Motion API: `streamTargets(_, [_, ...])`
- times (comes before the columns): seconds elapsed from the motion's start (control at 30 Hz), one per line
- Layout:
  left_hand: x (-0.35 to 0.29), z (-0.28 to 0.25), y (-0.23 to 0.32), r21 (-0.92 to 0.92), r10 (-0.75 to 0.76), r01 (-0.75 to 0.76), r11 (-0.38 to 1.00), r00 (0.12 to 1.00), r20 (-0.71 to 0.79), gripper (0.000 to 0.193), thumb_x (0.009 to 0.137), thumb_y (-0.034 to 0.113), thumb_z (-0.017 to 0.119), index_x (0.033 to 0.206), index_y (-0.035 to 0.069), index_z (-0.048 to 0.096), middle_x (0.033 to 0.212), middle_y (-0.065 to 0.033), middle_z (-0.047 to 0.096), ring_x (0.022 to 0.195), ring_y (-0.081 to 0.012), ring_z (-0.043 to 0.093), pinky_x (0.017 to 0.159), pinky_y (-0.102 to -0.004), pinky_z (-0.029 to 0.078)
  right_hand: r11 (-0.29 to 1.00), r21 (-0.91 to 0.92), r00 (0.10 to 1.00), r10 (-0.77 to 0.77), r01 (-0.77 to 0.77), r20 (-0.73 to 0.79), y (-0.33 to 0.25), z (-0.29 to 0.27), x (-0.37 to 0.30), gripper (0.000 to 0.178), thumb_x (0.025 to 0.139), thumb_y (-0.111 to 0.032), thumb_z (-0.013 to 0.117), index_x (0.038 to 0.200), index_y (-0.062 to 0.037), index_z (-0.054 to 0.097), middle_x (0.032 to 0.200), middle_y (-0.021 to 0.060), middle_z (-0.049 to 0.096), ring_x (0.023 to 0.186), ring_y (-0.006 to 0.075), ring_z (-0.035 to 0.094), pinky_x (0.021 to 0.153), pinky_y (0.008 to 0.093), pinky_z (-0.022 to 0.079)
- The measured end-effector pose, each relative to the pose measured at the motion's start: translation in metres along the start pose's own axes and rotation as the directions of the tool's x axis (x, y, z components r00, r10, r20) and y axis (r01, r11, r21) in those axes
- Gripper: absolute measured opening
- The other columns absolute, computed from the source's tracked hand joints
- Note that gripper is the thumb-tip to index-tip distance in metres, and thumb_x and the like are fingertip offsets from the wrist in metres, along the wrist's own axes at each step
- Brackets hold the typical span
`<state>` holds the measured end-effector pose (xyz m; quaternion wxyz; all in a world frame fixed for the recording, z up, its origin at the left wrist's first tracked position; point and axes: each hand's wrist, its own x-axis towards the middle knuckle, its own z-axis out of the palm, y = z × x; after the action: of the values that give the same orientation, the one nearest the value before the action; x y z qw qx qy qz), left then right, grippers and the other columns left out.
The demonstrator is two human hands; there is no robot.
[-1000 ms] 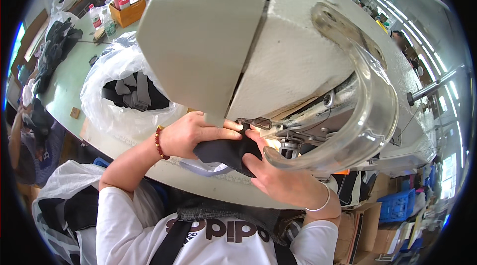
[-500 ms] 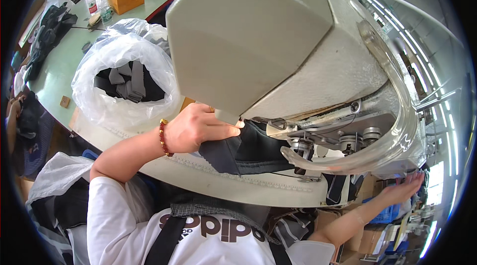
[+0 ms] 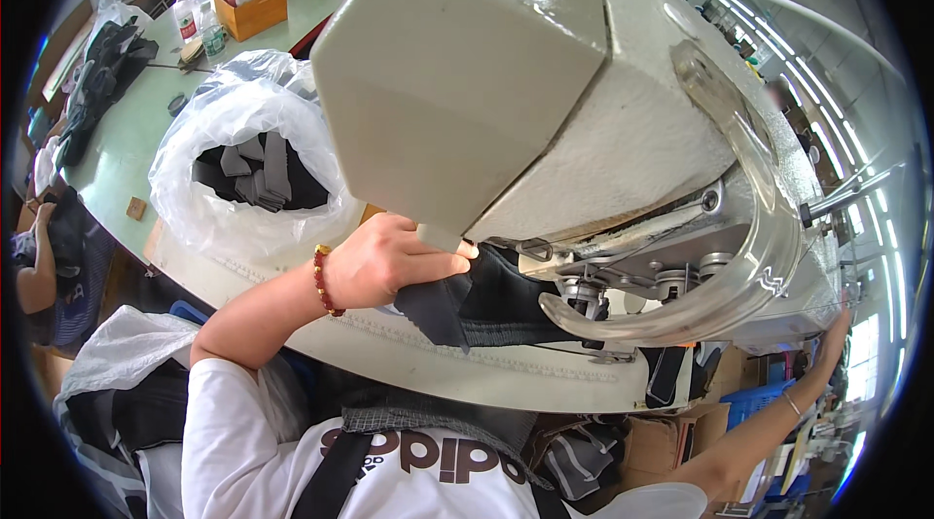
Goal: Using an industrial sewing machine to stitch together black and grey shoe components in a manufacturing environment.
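While your left hand (image 3: 384, 261) reaches in below the head of the sewing machine (image 3: 457, 81), its thumb and forefinger are drawn close together, with hardly any gap between their tips, and they have hold of the upper left part of the black cloth (image 3: 511, 310); how the remaining fingers stand behind them cannot be told. Your right arm (image 3: 754, 441) stretches far out to the right, and the right hand (image 3: 844, 313) is so small and blurred at the edge of the view, beside the end of the machine, that how far its fingers are spread, and whether they grip anything, cannot be told. The cloth's long axis runs roughly left to right, sloping slightly toward you at its right end, which passes under the clear curved guard (image 3: 671, 327); on the left, a flap (image 3: 438, 313) points down toward your body. Most of the cloth lies to the right of your left fingertips and nearer to you, over the pale table (image 3: 389, 356), with the flap's tip near the ruler strip (image 3: 525, 363), and the white plastic bag (image 3: 292, 120) of grey and black pieces (image 3: 275, 174) stands beyond your left wrist.
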<state>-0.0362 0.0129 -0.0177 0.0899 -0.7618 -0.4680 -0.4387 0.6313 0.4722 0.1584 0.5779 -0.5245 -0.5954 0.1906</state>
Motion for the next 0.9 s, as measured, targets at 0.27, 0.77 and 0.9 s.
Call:
streamTargets(0.27, [0.001, 0.001, 0.001, 0.068, 0.006, -0.008, 0.998, 0.999, 0.039, 0.032, 0.081, 0.009, 0.072, 0.113, 0.002, 0.074, 0.117, -0.0122, 0.076, 0.103, -0.0327, 0.072, 0.090, -0.0422, 0.057, 0.859, -0.261, 0.709, -0.511, 0.440, -0.486, -0.118, 0.080, -0.136, 0.048, 0.108, -0.037, 0.058, 0.135, 0.0022, 0.066, 0.131, 0.0164, 0.069, 0.114, 0.0267, 0.067, 0.100, 0.0373, 0.052])
streamTargets(0.77, [-0.004, 0.004, 0.000, -0.041, -0.050, 0.050, 0.998, 0.999, -0.002, 0.025, 0.085, 0.009, 0.074, 0.107, -0.001, 0.076, 0.117, -0.0125, 0.077, 0.104, -0.0339, 0.072, 0.087, -0.0444, 0.058, 0.481, 0.504, 0.041, -0.751, 0.718, 0.659, -0.170, 0.322, -0.427, 0.064, 0.080, 0.016, 0.064, 0.141, -0.0024, 0.066, 0.110, 0.0186, 0.072, 0.095, 0.0327, 0.071, 0.087, 0.0409, 0.058])
streamTargets(0.9, [0.000, 0.004, 0.002, 0.026, -0.038, 0.039, 0.999, 0.999, -0.022, 0.022, 0.083, 0.008, 0.077, 0.104, 0.000, 0.077, 0.114, -0.0136, 0.077, 0.106, -0.0359, 0.071, 0.088, -0.0467, 0.058, 0.227, 0.467, 0.001, -0.900, 0.855, 0.435, -0.161, 0.336, -0.426, 0.065, 0.079, 0.015, 0.065, 0.142, -0.0045, 0.065, 0.116, 0.0169, 0.072, 0.105, 0.0311, 0.071, 0.093, 0.0399, 0.058])
